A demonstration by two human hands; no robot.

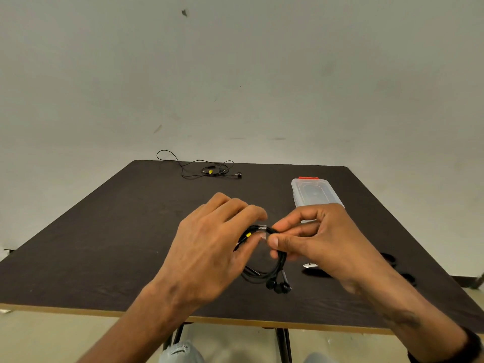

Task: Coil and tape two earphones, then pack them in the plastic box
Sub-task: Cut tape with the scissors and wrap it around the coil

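Both hands work above the middle of the dark table (104,231), nearer its front edge. The left hand (209,247) holds the coiled black earphone (275,271) from the left side, fingers curled over the top of the coil, thumb hidden beneath. The right hand (322,244) pinches the coil's upper right part between thumb and forefinger, remaining fingers curled in. A strip of clear tape (262,233) sits on the coil just at the pinch point, between the two hands; whether it is fully wrapped round cannot be told. A small yellow tag (248,235) shows on the cable beside the tape. The two earbuds (279,286) hang off the lower end of the coil, close over the table.

Second earphone (209,170): uncoiled, loose cable spread at the far edge of the table, left of centre, one loop overhanging the edge.

Plastic box (314,193): clear, lid on, red clasp at its far end, lying toward the far right corner, partly hidden by the right hand.

Dark items (390,259) lie near the right edge behind the right wrist; too hidden to identify.
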